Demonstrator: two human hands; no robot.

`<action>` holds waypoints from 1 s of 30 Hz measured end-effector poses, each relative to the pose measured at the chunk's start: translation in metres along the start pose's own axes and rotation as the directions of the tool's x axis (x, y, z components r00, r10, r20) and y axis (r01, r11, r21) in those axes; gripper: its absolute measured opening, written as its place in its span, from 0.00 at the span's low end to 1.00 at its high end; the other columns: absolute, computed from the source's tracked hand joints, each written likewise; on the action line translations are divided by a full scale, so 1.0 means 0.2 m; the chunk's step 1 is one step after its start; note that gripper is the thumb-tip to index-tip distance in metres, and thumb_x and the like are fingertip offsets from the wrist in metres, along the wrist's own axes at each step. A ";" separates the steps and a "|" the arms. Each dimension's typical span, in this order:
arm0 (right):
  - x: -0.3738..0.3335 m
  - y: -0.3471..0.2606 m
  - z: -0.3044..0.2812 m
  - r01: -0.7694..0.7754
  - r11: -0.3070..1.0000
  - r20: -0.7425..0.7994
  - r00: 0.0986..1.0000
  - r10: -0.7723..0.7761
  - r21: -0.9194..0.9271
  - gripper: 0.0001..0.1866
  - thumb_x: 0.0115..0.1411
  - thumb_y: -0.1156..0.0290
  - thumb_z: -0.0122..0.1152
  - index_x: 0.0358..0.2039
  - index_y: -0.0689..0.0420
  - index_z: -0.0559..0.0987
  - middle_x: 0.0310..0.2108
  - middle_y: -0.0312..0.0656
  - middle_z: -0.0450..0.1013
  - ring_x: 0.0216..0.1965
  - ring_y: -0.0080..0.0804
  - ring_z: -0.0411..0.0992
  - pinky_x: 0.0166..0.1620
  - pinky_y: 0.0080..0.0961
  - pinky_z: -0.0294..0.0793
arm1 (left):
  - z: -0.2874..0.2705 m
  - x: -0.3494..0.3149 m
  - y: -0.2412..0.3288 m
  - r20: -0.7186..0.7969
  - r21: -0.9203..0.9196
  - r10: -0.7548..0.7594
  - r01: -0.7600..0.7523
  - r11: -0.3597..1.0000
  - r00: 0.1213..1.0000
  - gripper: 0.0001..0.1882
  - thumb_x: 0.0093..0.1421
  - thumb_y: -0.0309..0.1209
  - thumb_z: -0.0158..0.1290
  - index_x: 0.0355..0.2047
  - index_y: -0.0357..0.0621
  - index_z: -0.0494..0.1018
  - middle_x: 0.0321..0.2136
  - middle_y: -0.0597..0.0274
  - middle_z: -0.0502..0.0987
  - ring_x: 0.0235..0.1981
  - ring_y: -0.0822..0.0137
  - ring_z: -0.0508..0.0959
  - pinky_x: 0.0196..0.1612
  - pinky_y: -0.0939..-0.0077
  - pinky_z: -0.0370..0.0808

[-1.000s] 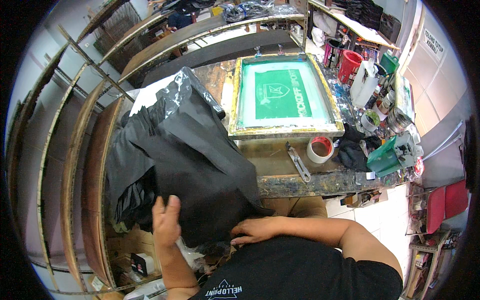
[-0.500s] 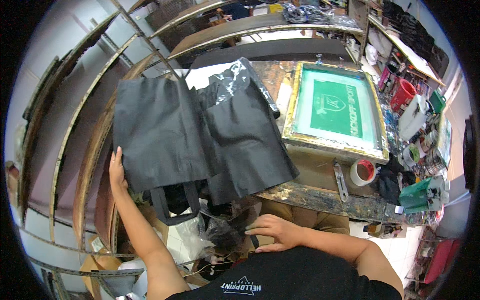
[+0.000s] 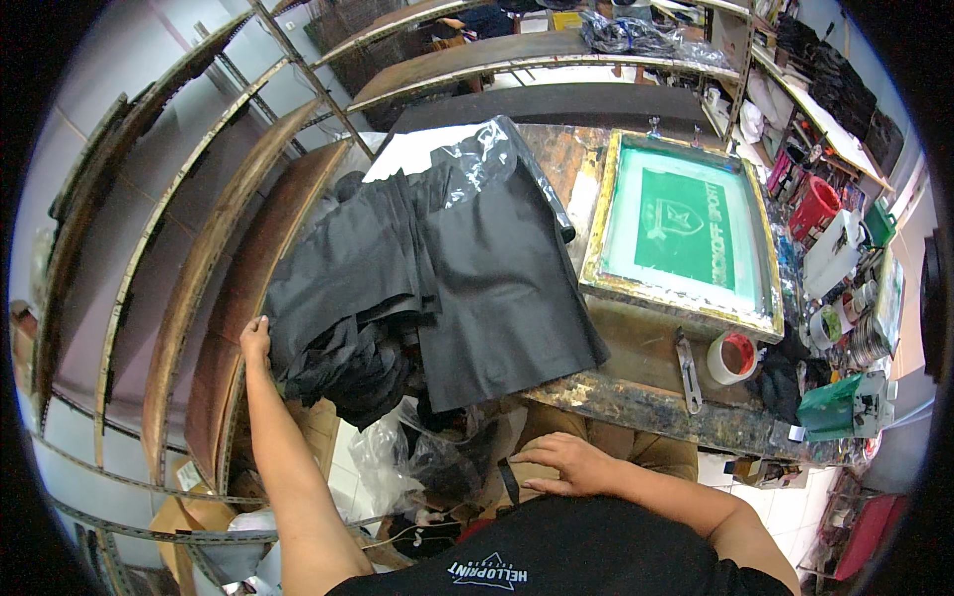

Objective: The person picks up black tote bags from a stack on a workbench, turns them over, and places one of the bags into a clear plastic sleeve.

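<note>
Currently, one black cloth pile [image 3: 348,263] is lying left of a flat black piece [image 3: 507,298] on the surface [image 3: 586,389], no longer spreading wide, so seemingly regathered; left hand [image 3: 255,340] is meeting the pile's outer edge, grip indeterminable; right hand [image 3: 566,462] is hovering, loosely unclenched.

There is one black cloth heap [image 3: 442,283], one green screen [image 3: 682,221], one red bucket [image 3: 813,208].

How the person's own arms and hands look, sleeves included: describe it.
The left hand and right hand wear no gloves, and no watch shows on either wrist. Both forearms are uncovered. The black shirt is short-sleeved, with a small white print on its front.
</note>
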State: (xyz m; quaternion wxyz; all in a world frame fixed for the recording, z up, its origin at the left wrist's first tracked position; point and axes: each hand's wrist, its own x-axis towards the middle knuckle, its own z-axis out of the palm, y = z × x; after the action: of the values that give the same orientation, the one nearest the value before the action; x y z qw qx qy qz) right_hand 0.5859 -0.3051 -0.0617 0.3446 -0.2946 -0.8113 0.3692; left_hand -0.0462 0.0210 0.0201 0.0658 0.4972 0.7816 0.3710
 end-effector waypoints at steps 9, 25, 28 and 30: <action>0.02 0.03 -0.02 -0.081 0.997 -0.053 0.995 0.081 -0.005 0.18 0.67 0.61 0.64 0.54 0.53 0.80 0.48 0.47 0.78 0.50 0.50 0.76 0.54 0.43 0.75 | -0.22 -0.12 0.38 -0.023 0.388 -0.009 0.017 0.921 1.000 0.41 0.70 0.60 0.49 0.66 0.34 0.70 0.61 0.29 0.72 0.63 0.36 0.72 0.67 0.52 0.67; 0.01 0.01 -0.09 -0.172 0.985 -0.091 0.981 0.169 -0.022 0.11 0.66 0.65 0.65 0.46 0.55 0.83 0.39 0.46 0.80 0.43 0.47 0.78 0.49 0.42 0.76 | 0.77 -1.88 0.96 0.489 -0.300 0.805 -0.802 0.517 0.335 0.23 0.55 0.44 0.68 0.46 0.44 0.81 0.52 0.54 0.79 0.53 0.50 0.78 0.57 0.56 0.75; -0.06 0.03 -0.09 -0.225 0.974 -0.130 0.965 0.227 0.027 0.12 0.67 0.65 0.64 0.46 0.56 0.83 0.41 0.47 0.81 0.44 0.49 0.78 0.50 0.43 0.77 | 0.74 -1.83 1.03 0.626 -0.322 0.701 -0.706 0.631 0.341 0.23 0.53 0.45 0.70 0.45 0.46 0.83 0.52 0.58 0.79 0.54 0.52 0.77 0.58 0.58 0.75; -0.06 0.05 -0.10 -0.250 0.968 -0.150 0.956 0.252 0.033 0.12 0.67 0.65 0.64 0.46 0.56 0.82 0.41 0.47 0.81 0.44 0.50 0.78 0.50 0.44 0.77 | 0.72 -1.80 1.07 0.671 -0.313 0.661 -0.679 0.664 0.337 0.23 0.53 0.45 0.70 0.46 0.47 0.84 0.52 0.58 0.79 0.54 0.52 0.77 0.59 0.59 0.74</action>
State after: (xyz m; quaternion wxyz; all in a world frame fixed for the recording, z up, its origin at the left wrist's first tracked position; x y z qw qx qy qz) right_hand 0.6098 -0.3008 -0.0635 0.3582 -0.4202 -0.7361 0.3915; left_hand 0.3563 -0.1523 -0.0402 0.2122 0.8776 0.4127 0.1203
